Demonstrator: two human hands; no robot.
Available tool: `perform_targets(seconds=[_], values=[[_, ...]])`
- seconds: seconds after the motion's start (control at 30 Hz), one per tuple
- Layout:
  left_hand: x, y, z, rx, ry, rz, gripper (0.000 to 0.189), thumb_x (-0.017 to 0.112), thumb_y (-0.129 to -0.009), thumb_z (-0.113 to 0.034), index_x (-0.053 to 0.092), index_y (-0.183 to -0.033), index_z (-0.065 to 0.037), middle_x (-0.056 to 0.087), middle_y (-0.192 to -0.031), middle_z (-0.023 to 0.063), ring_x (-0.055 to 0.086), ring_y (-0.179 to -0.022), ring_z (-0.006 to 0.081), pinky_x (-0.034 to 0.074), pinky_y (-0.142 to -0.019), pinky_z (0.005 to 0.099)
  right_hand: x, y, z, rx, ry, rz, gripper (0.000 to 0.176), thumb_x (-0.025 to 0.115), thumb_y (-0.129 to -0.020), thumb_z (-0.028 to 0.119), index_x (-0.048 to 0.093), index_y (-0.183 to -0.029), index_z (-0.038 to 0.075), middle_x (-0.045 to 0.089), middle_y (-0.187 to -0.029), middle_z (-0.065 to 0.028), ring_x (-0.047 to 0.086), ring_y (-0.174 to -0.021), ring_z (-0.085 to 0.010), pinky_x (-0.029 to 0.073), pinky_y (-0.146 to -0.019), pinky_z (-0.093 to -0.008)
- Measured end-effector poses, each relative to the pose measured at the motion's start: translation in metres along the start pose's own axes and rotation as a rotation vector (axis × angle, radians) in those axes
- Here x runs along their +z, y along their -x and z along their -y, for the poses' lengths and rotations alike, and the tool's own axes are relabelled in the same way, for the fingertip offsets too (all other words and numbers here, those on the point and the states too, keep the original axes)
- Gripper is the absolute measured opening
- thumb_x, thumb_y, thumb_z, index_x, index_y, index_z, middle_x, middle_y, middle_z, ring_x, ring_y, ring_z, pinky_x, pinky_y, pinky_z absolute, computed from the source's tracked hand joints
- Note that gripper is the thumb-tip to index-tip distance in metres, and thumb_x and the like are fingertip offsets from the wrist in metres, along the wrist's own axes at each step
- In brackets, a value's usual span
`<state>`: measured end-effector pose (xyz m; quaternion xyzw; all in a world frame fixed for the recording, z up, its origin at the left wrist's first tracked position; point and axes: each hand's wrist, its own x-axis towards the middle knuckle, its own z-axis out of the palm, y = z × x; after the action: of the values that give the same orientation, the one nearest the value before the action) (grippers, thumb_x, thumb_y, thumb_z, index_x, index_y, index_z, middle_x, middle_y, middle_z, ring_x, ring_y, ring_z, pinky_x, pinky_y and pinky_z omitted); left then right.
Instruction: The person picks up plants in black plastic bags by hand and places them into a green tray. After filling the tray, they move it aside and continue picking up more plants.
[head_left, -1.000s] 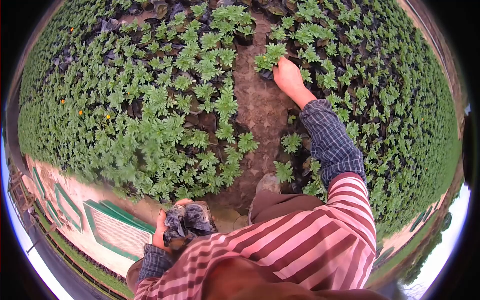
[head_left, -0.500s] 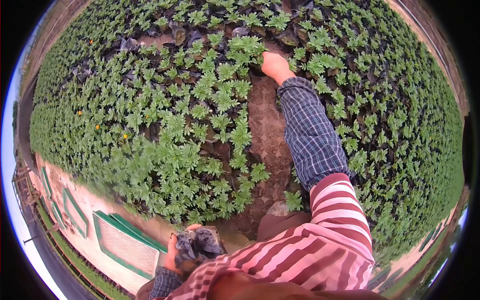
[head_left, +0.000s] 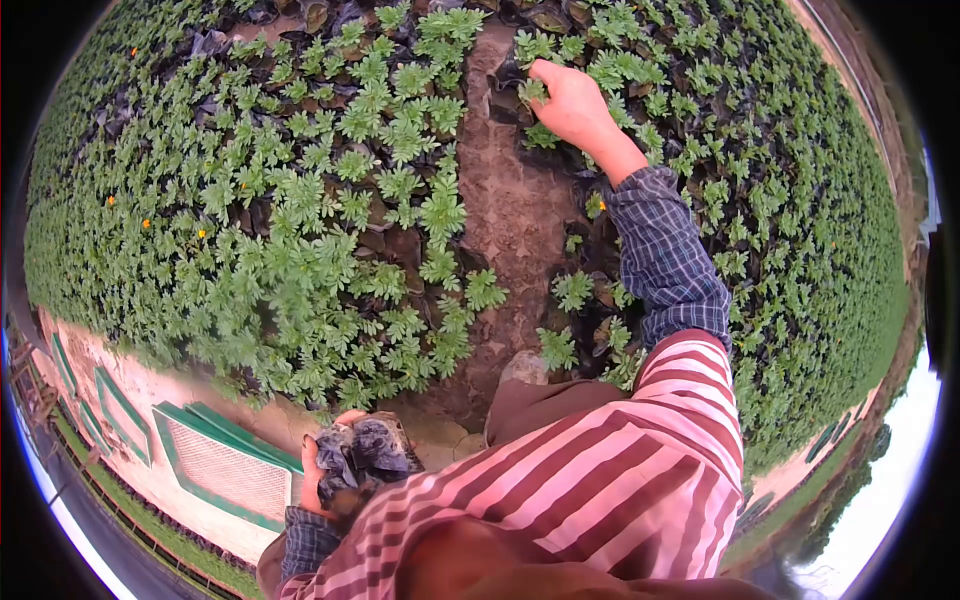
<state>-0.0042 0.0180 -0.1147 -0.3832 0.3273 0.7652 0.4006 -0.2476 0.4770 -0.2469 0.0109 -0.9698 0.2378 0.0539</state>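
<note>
Stretched forward, my right hand (head_left: 578, 105) curls its thumb and fingers around the leaves of a small green seedling (head_left: 531, 92) at the edge of the right-hand bed. Its fingertips are partly hidden, and a black plastic bag (head_left: 508, 75) shows just beside them. Low on the left, close to my body, my left hand (head_left: 313, 475) is closed around several soil-filled black plastic nursery bags (head_left: 370, 450), held in a bunch. The palm is hidden behind them.
Dense seedlings (head_left: 300, 240) in black bags fill the left bed, with a few orange flowers (head_left: 146, 223). More plants (head_left: 780, 220) cover the right side. A brown soil strip (head_left: 510, 220) runs between them. Green-framed mesh panels (head_left: 225, 465) lie on pale ground at lower left.
My right hand has moved from the left bed's plants across the soil strip to a seedling on the right side. The view has shifted slightly. My left hand still holds the bags.
</note>
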Motion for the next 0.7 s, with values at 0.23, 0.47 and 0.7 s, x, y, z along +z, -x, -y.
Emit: perform_targets(seconds=[0.23, 0.47, 0.7], values=[[0.006, -0.009, -0.011, -0.035, -0.055, 0.057, 0.085, 0.056, -0.078, -0.069, 0.039, -0.132, -0.005, 0.048, -0.132, 0.0221, 0.051, -0.118, 0.0387, 0.040, -0.102, 0.0532, -0.014, 0.113, 0.022, 0.005, -0.184, 0.341, 0.017, 0.063, -0.073, 0.006, 0.051, -0.084, 0.002, 0.056, -0.079, -0.0193, 0.056, -0.081, -0.0401, 0.045, -0.069, -0.0436], [0.003, -0.009, -0.010, -0.036, 0.000, 0.106, 0.084, 0.055, -0.079, -0.068, 0.039, -0.132, -0.005, 0.048, -0.132, 0.0235, 0.050, -0.117, 0.0433, 0.040, -0.101, 0.0545, 0.027, 0.150, -0.015, 0.084, 0.050, 0.438, 0.015, 0.062, -0.077, 0.008, 0.057, -0.089, 0.001, 0.062, -0.082, -0.0170, 0.060, -0.076, -0.0356, 0.047, -0.067, -0.0423], [-0.008, -0.009, 0.000, -0.029, 0.035, 0.060, 0.082, 0.053, -0.081, -0.067, 0.039, -0.131, -0.005, 0.048, -0.132, 0.0230, 0.050, -0.119, 0.0415, 0.040, -0.102, 0.0531, 0.027, 0.003, 0.003, 0.092, -0.283, 0.023, 0.013, 0.059, -0.085, 0.014, 0.060, -0.092, 0.003, 0.066, -0.080, -0.0119, 0.064, -0.072, -0.0249, 0.049, -0.066, -0.0348]])
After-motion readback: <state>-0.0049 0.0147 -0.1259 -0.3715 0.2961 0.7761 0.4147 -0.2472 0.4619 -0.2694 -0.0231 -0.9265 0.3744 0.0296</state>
